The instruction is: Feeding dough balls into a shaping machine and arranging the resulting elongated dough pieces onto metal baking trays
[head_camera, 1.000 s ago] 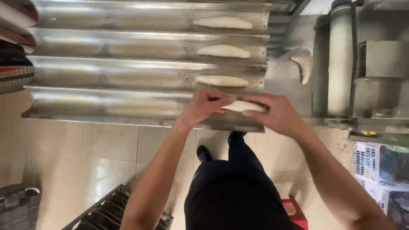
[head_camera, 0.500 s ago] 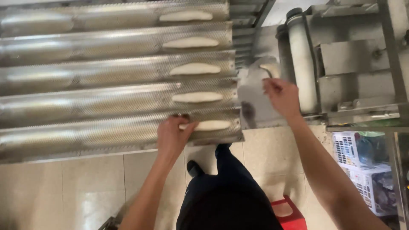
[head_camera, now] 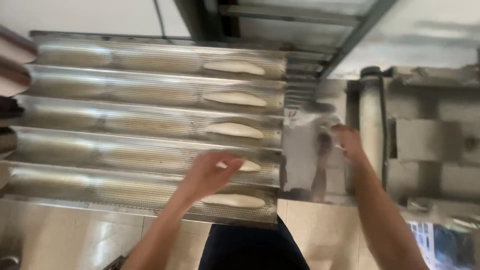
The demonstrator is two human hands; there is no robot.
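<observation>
Dough pieces, pale and long, one per channel at the near-right end of a perforated, fluted metal tray [head_camera: 125, 125]. Fourth dough piece [head_camera: 248, 166] half hidden under the left hand [head_camera: 207, 172], fingers loosely spread and hovering over it, contact unclear. Fifth dough piece [head_camera: 233, 200] just below that hand, at the tray's front edge. Right hand [head_camera: 348, 142] well off to the right, resting on a floury metal surface [head_camera: 305, 160] beside a vertical roller [head_camera: 372, 125]; grip impossible to tell through blur.
</observation>
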